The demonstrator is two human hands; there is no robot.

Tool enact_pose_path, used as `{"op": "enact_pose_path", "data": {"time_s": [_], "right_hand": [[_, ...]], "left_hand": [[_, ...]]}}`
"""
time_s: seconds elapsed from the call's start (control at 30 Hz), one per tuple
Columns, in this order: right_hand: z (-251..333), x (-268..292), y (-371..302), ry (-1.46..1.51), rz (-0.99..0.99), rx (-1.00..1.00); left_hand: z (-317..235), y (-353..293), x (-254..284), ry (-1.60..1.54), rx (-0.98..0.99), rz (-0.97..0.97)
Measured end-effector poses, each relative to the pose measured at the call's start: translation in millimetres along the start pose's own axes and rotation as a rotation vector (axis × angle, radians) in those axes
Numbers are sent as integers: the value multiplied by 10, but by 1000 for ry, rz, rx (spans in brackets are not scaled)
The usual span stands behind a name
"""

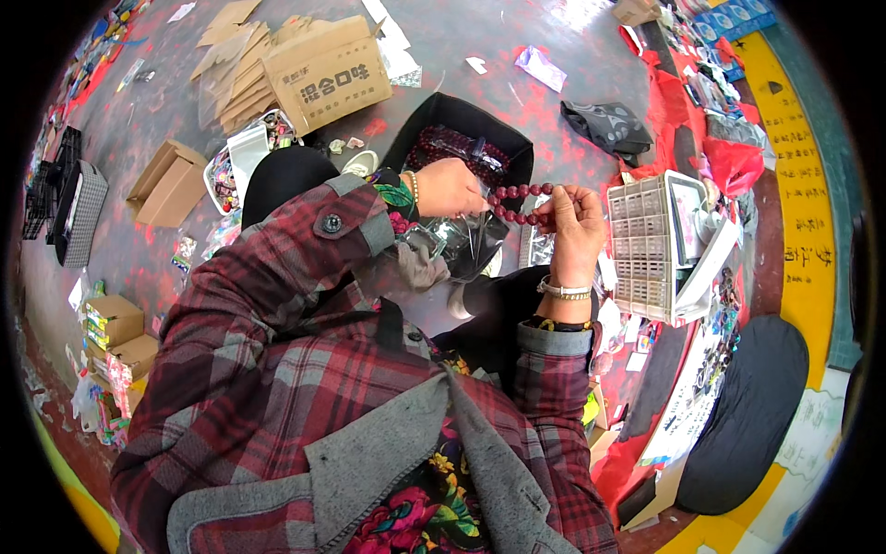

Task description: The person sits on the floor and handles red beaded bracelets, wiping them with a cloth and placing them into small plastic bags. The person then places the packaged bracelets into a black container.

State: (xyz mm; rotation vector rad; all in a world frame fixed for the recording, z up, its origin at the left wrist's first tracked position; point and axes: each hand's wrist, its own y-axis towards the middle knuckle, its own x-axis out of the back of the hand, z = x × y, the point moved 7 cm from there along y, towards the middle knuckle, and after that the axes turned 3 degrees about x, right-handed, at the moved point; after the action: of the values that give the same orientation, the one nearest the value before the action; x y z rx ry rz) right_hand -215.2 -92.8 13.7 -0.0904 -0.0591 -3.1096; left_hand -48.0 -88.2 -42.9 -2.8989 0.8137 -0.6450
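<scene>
Stretched between my two hands is a dark red bead bracelet [519, 192]. My left hand [448, 189] pinches its left end, and my right hand [574, 224] grips the right end between thumb and fingers. Just beyond them stands an open black box [411, 137] with more dark red beads [450, 148] in clear wrapping inside. Below my left hand lie clear plastic bags [443, 238] and a greyish cloth-like piece [423, 268].
A white plastic crate [639, 245] sits at my right, with goods on red cloth [669, 115] past it. Cardboard boxes [328, 78] lie far left, a smaller open carton [171, 185] nearer. A dark bag [606, 127] rests on the floor beyond the box.
</scene>
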Motion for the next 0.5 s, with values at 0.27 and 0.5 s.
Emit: {"op": "enact_pose_path", "data": {"time_s": [0.27,0.5], "right_hand": [[-25,-3,-6,-29,191,-15],[-53,-32,-19,-160,229,-47]], "left_hand": [[-147,-49,29,191,-85,-32],[135,23,-94,-100,65,45]]}}
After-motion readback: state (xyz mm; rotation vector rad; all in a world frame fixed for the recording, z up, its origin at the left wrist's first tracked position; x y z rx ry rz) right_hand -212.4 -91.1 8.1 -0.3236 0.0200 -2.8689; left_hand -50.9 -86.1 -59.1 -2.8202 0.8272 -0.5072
